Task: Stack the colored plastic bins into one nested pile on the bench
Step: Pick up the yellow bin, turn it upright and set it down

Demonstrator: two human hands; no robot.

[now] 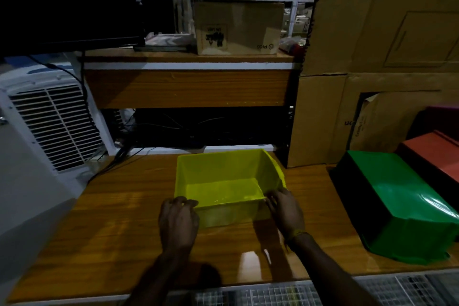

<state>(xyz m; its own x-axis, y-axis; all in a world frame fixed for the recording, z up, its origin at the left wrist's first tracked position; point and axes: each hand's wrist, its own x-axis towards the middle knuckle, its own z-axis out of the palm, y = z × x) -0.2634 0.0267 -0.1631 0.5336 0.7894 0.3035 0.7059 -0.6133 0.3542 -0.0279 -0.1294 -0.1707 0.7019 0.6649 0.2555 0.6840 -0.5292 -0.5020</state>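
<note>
I have the yellow bin (228, 181) upright at the centre of the frame on the bench (99, 231), mouth up, so it can serve as the base of the pile. My left hand (177, 221) curls over its near-left rim corner, and my right hand (285, 208) pinches the near-right corner. At the right of the frame, 2 more bins wait: a green bin (397, 201) lying tipped, and a red bin (432, 154) behind it.

- Orange bin (432, 154): cut off by the right edge.
- Purple bin (444, 117): only a corner shows.
- My right hand (285, 208): fingertips blurred at the yellow bin (223, 176) rim.
</note>
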